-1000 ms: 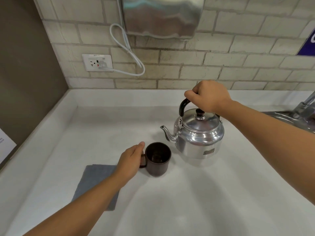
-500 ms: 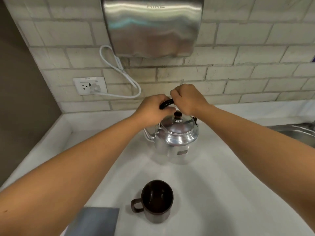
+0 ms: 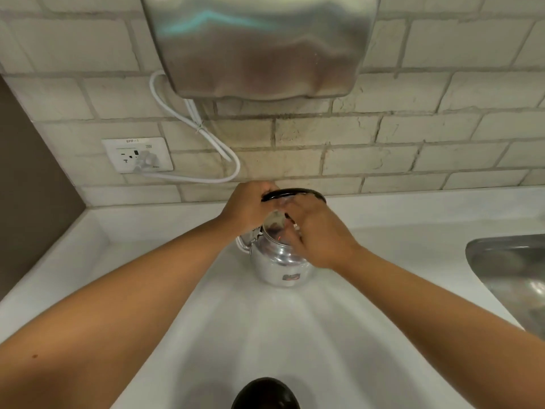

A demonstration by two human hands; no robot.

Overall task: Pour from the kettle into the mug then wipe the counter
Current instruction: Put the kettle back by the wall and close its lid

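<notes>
A shiny metal kettle [image 3: 280, 268] stands on the white counter [image 3: 295, 329] near the back wall, spout pointing left. My left hand [image 3: 246, 209] is closed around the left end of its black arched handle [image 3: 298, 191]. My right hand [image 3: 320, 233] lies over the top of the kettle, fingers curled on the lid, which it mostly hides. The dark mug [image 3: 265, 394] is cut off by the bottom edge, well in front of the kettle and apart from both hands. The cloth is out of view.
A steel sink [image 3: 507, 270] is sunk into the counter at the right. A steel wall box [image 3: 259, 45] hangs above the kettle, its white cable [image 3: 218, 149] looping to an outlet [image 3: 137, 154]. A brown side wall [image 3: 32, 187] closes the left.
My right hand has slid off the handle down onto the lid. My left hand stays on the handle. The view has tilted up, so the mug sits at the bottom edge and the cloth is gone.
</notes>
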